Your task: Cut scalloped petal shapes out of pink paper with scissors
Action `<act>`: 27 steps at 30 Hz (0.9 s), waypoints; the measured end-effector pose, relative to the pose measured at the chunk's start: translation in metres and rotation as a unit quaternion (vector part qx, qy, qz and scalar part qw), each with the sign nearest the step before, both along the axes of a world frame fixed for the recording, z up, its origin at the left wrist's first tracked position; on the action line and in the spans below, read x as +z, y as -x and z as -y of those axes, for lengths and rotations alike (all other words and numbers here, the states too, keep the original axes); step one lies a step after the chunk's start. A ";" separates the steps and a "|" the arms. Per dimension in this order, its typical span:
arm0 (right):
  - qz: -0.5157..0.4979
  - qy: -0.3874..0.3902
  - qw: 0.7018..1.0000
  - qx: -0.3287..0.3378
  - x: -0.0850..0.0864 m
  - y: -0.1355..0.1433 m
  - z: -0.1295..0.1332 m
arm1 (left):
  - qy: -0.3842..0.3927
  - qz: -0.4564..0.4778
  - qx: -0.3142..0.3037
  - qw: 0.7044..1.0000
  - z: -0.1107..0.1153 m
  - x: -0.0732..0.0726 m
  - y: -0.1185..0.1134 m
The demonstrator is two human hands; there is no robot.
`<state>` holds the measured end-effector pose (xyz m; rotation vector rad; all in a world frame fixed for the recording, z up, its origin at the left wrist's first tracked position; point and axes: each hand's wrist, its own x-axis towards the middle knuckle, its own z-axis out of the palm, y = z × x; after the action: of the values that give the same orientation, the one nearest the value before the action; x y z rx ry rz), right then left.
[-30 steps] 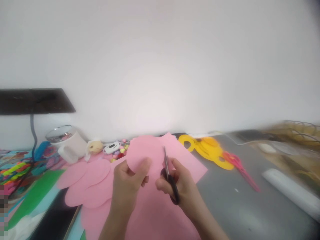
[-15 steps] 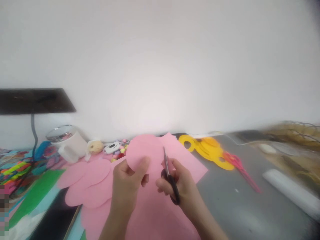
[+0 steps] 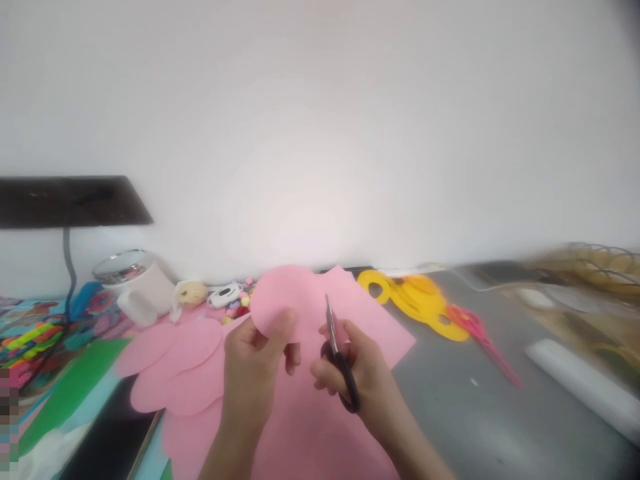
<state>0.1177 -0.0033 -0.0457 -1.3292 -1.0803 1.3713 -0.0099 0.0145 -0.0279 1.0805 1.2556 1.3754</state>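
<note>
Between the thumb and fingers of my left hand (image 3: 257, 353) is a round pink paper piece (image 3: 283, 297), tilted upright. My right hand (image 3: 353, 360) is closed on black-handled scissors (image 3: 343, 373), their blades pointing up just right of the round piece. The blades look nearly closed. Large pink sheets (image 3: 320, 427) lie under and behind both hands. Overlapping pink paper circles (image 3: 170, 367) are spread to the left of my left hand.
Yellow shapes (image 3: 420, 303) and pink scissors (image 3: 487, 343) lie right on the grey surface (image 3: 450, 407). A white roll (image 3: 585, 383) is farther right. At the left stand a white mug (image 3: 145, 293) and small trinkets, below a dark panel (image 3: 75, 200).
The round piece in my left hand has shifted slightly left and turned a little. The scissors have stayed nearly in place in my right hand.
</note>
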 end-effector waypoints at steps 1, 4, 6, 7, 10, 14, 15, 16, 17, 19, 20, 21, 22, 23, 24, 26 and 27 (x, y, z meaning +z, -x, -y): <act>-0.002 0.000 1.000 -0.002 0.001 0.000 0.000 | 0.001 -0.003 0.003 1.000 0.000 0.000 0.000; 0.001 0.006 1.000 -0.007 0.003 0.000 0.000 | 0.003 -0.019 0.006 1.000 0.001 -0.001 0.000; 0.006 0.004 1.000 -0.006 0.004 0.000 0.000 | 0.003 -0.033 0.009 0.999 0.001 0.000 0.001; 0.008 -0.002 1.000 -0.009 0.004 0.000 0.000 | 0.003 -0.039 0.013 0.999 0.001 0.000 0.000; 0.008 -0.029 0.999 -0.018 0.003 0.000 0.001 | 0.006 -0.039 0.025 0.999 0.002 0.002 -0.001; 0.013 -0.036 0.999 -0.033 -0.001 0.000 0.000 | 0.000 -0.032 0.025 0.999 0.002 0.000 -0.001; 0.009 -0.037 0.999 -0.039 -0.001 0.000 -0.001 | -0.004 -0.031 0.023 0.999 0.001 -0.001 0.000; 0.003 -0.040 0.998 -0.045 -0.001 -0.001 -0.001 | -0.008 -0.030 0.021 0.999 0.000 -0.002 0.001; -0.004 -0.046 0.998 -0.051 -0.001 -0.001 -0.001 | -0.008 -0.031 0.020 0.999 0.000 -0.003 0.002; -0.011 -0.063 0.996 -0.062 -0.001 -0.002 -0.001 | -0.002 -0.028 0.014 0.999 0.000 -0.004 0.003; -0.010 -0.074 0.995 -0.069 0.000 -0.003 -0.001 | 0.002 -0.026 0.010 1.000 0.000 -0.004 0.003; -0.006 -0.087 0.993 -0.078 0.000 -0.003 -0.001 | 0.006 -0.027 0.007 1.000 0.000 -0.003 0.003; 0.002 -0.101 0.991 -0.088 0.000 -0.003 -0.001 | 0.009 -0.030 0.005 0.999 0.000 -0.003 0.003; 0.013 -0.116 0.988 -0.102 -0.001 -0.004 -0.001 | 0.011 -0.034 0.005 0.999 0.000 -0.002 0.003; 0.029 -0.133 0.984 -0.115 -0.002 -0.004 0.000 | 0.013 -0.040 0.009 0.999 0.000 -0.002 0.003; 0.073 -0.167 0.973 -0.144 -0.006 -0.003 0.000 | 0.018 -0.049 0.017 0.999 -0.001 -0.002 0.002; 0.092 -0.183 0.966 -0.159 -0.009 -0.003 0.000 | 0.022 -0.051 0.018 0.998 -0.002 -0.003 0.002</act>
<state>0.1202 -0.0028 -0.0544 -1.2994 -1.1214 0.7798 -0.0115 0.0160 -0.0306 1.1152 1.3783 1.3277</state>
